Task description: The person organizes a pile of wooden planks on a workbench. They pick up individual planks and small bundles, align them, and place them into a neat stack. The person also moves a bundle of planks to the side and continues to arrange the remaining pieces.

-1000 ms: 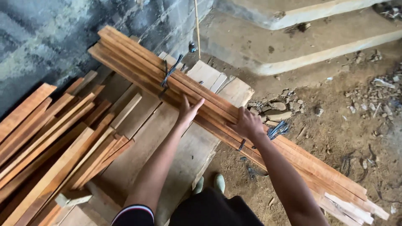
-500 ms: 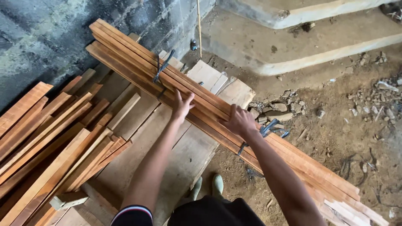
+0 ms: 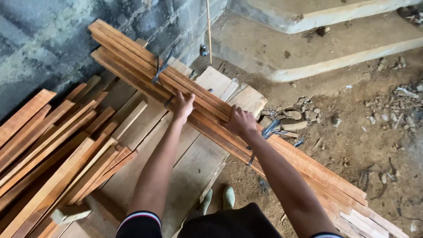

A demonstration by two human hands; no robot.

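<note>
bundle of reddish-brown wooden slats [image 3: 132,57] strapped, running upper left to lower right | gripped by left hand [image 3: 183,105] and right hand [image 3: 240,122], fingers curled over

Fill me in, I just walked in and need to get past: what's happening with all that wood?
A person has both hands on a long bundle of reddish-brown wooden strips tied with dark straps. The left hand and right hand rest on its top, apart from each other. The bundle lies slantwise over pale flat wooden boards, with loose reddish wooden slats stacked beside a grey block wall.
</note>
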